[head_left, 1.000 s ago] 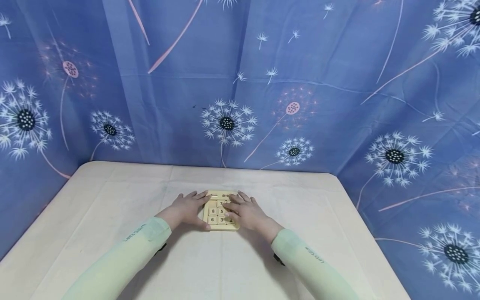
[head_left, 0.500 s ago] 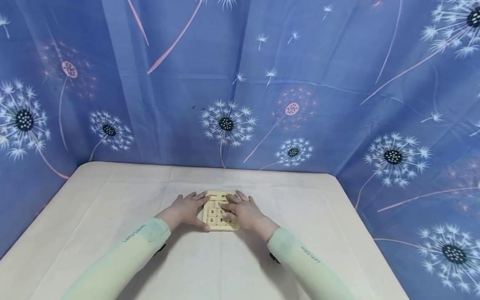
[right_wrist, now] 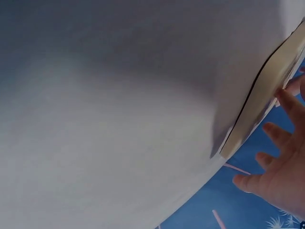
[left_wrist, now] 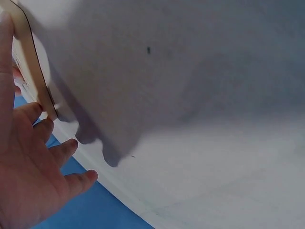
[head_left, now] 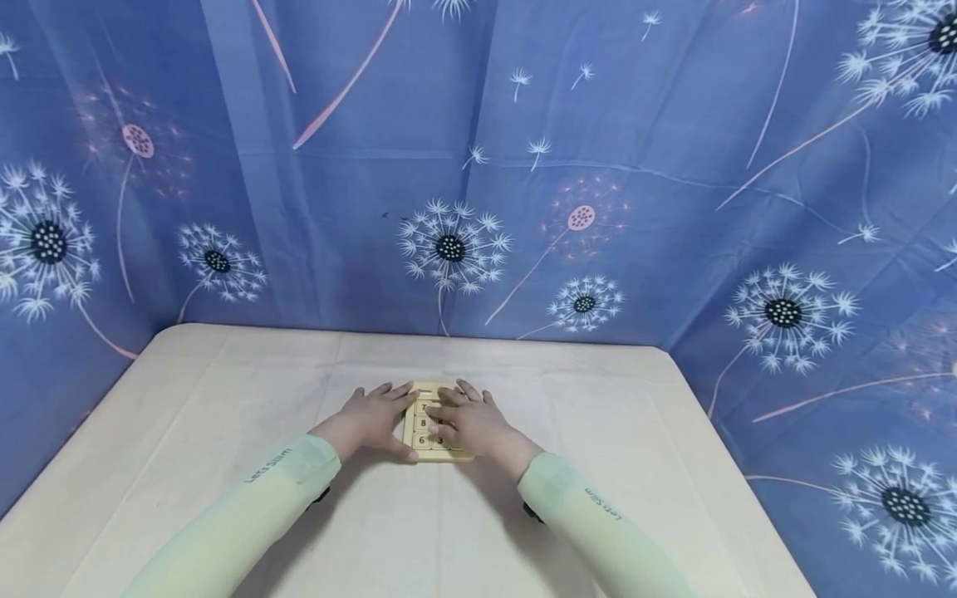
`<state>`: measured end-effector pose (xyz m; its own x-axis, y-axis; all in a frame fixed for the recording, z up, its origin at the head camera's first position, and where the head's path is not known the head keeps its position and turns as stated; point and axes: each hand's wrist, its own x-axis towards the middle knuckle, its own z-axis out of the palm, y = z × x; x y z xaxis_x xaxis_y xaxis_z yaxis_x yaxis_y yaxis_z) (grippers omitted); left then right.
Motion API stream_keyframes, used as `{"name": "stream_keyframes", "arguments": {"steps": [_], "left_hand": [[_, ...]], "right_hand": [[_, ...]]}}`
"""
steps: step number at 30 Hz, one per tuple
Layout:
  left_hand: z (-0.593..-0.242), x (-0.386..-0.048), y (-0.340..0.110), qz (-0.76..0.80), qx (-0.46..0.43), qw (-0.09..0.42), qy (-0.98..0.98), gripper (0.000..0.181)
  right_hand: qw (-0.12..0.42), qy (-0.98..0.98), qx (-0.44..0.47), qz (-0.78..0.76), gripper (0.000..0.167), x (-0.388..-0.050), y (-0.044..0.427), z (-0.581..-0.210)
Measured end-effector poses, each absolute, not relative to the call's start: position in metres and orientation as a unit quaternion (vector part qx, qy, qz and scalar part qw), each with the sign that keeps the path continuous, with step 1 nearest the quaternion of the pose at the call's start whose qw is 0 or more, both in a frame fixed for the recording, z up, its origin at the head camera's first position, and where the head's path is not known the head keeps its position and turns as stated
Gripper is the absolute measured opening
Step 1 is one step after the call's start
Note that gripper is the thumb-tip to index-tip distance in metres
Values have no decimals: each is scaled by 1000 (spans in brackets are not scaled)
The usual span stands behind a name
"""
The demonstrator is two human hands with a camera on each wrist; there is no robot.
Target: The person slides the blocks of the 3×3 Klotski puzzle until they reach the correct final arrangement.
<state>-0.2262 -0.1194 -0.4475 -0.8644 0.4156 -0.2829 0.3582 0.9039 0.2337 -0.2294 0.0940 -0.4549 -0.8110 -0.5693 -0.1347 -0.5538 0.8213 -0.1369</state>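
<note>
A pale yellow sliding number puzzle (head_left: 439,458) lies flat on the table. My left hand (head_left: 370,419) holds its left side, thumb at the near corner and index finger at the far one. In the left wrist view the puzzle's edge (left_wrist: 37,71) sits between that thumb and index finger, the other fingers spread off it. Over the puzzle's right part, my right hand (head_left: 478,425) touches the number tiles (head_left: 423,423) with extended fingers. Tiles 7, 8 and 6 show in the left column; the right-hand tiles are mostly hidden. The right wrist view shows spread fingers (right_wrist: 277,136) beside the puzzle's side.
A cream cloth covers the table (head_left: 247,399), whose far edge meets a blue dandelion-print curtain (head_left: 336,249). The curtain also hangs along both sides. Pale green sleeves (head_left: 247,515) cover both forearms.
My right hand has slid left across the puzzle. Tile 7 has moved left from the middle column to the left column. The left hand has stayed in place.
</note>
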Motion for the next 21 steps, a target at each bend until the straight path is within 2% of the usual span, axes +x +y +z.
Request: {"name": "stream_keyframes", "arguments": {"steps": [15,21], "left_hand": [[-451,-228,-119,85,202,162,962,112],[-454,-228,-122,91,198,163,962,113]], "right_hand": [[115,947,-292,-72,49,-229,99,-451],[110,946,-296,-78,49,-227,107,-444]]}}
